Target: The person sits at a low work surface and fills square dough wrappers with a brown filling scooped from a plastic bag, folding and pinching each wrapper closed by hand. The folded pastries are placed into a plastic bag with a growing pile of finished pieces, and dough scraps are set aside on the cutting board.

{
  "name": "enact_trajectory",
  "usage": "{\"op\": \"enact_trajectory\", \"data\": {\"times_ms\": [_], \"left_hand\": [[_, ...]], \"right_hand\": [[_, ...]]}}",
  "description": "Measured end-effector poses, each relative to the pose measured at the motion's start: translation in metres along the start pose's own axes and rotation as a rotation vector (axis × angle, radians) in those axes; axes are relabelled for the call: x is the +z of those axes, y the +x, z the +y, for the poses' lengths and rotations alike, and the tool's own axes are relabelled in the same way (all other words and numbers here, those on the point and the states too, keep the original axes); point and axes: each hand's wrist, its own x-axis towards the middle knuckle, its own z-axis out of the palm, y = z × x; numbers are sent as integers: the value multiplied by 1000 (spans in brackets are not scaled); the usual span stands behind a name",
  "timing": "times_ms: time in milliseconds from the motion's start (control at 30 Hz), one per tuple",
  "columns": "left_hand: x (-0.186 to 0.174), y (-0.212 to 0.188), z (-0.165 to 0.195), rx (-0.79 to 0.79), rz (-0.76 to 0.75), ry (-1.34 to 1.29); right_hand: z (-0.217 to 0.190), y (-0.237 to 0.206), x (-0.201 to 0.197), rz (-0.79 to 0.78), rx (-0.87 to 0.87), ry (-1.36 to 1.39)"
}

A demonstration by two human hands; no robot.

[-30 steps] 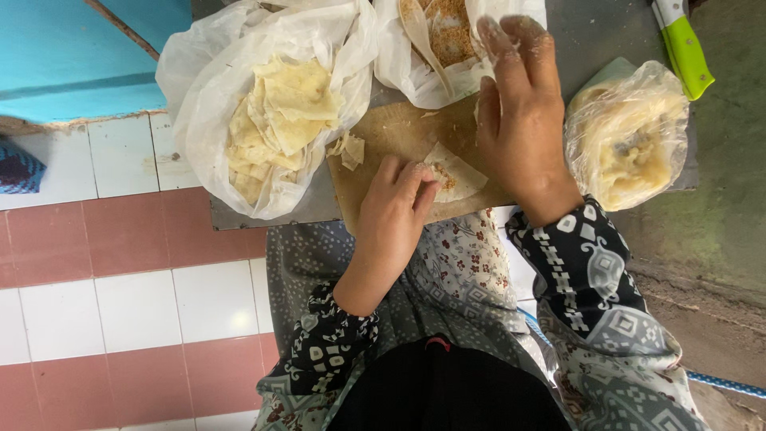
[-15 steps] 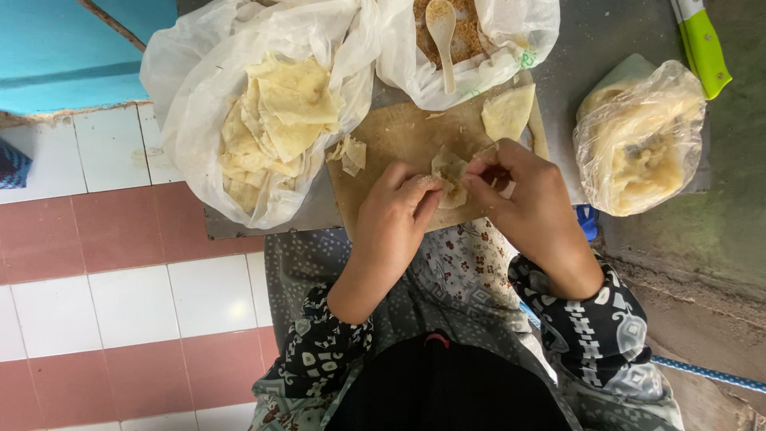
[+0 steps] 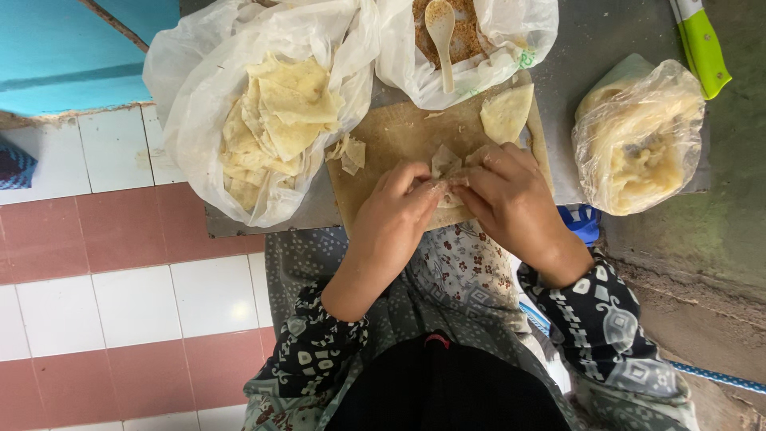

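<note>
On a wooden board (image 3: 399,136) in front of me, my left hand (image 3: 396,214) and my right hand (image 3: 509,199) meet over a small pale dough wrapper (image 3: 444,164). Fingertips of both hands pinch it from either side, so most of it is hidden. A second flat wrapper (image 3: 506,113) lies at the board's far right corner. A few dough scraps (image 3: 349,152) sit at the board's left edge.
A white plastic bag (image 3: 199,120) of stacked wrappers (image 3: 279,112) lies to the left. Beyond the board, another bag holds brown filling (image 3: 467,36) with a pale spoon (image 3: 441,32). A clear bag of dough (image 3: 638,144) and a green-handled tool (image 3: 702,44) are on the right. Tiled floor is at left.
My right hand came back from the far filling bag to the board. It now meets the left hand on the wrapper, and both are folding it together.
</note>
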Motion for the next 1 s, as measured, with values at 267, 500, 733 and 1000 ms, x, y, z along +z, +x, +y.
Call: {"op": "enact_trajectory", "data": {"times_ms": [267, 500, 733, 1000], "left_hand": [[-10, -1, -7, 138, -129, 96], [-2, 2, -10, 98, -62, 92], [-5, 1, -9, 97, -52, 25], [-7, 6, -8, 33, -61, 7]], "right_hand": [[5, -21, -19, -146, -274, -267], [16, -24, 11, 83, 79, 205], [7, -25, 23, 207, 238, 285], [4, -12, 27, 195, 164, 213]]}}
